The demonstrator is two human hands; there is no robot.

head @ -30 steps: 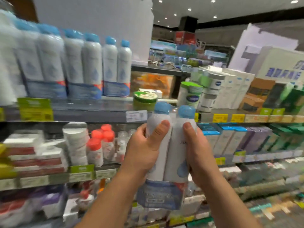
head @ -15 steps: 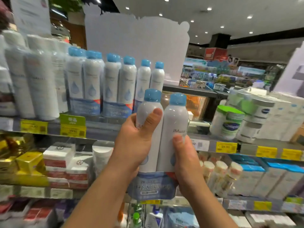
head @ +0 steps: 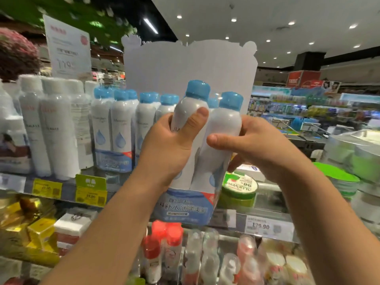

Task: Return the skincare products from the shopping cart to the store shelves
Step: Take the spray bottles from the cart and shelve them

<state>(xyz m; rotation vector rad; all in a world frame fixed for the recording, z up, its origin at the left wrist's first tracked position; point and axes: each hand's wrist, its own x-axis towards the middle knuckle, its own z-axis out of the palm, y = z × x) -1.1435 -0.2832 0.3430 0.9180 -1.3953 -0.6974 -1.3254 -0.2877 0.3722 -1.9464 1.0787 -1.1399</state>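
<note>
A twin pack of white spray bottles with blue caps (head: 205,161), bound by a blue printed band at the base, is up at shelf height in front of me. My left hand (head: 170,147) grips its left bottle, thumb across the front. My right hand (head: 253,145) grips the right bottle from the side. Just behind and to the left, matching blue-capped spray packs (head: 121,130) stand in a row on the upper shelf (head: 67,186). The pack's base hangs over the shelf edge, tilted slightly left.
White-capped bottles (head: 51,124) fill the shelf's left part. A green aloe jar (head: 239,190) sits right of the pack, green-lidded tubs (head: 339,182) farther right. A white display card (head: 189,66) rises behind. Red-capped bottles (head: 162,247) and boxes occupy the lower shelf.
Both hands have lifted the twin pack higher and closer to the upper shelf. My right hand moved up from the pack's lower side to its upper part. The view tilted upward.
</note>
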